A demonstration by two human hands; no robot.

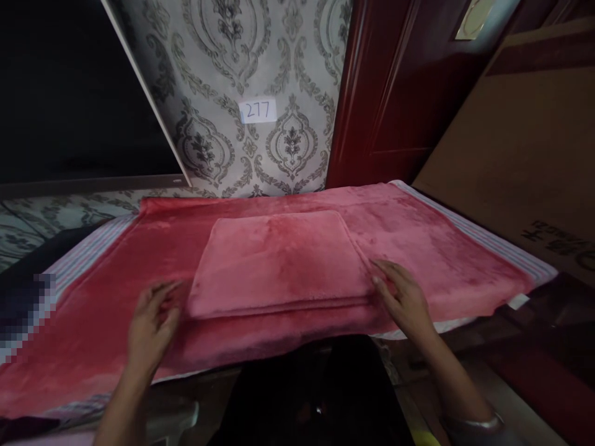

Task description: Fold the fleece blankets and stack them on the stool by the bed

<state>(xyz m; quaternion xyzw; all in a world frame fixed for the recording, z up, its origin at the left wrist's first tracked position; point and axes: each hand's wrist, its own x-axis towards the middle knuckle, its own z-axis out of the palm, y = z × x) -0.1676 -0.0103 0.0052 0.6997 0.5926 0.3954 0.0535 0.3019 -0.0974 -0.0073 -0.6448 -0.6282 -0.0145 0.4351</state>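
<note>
Folded pink cloth (279,260) lies flat before you in the head view, midway along a wide pink spread (432,248). Your left hand (153,322) is loosely curled just beside the cloth's near left corner, grip released; your right hand (404,300) has thumb and fingers at its right edge, though whether that grip pinches it cannot be told. Beyond, a patterned wall (290,152) bears a label (258,111) reading 277.

Folded cloth (279,260) on pink spread (446,260)
</note>
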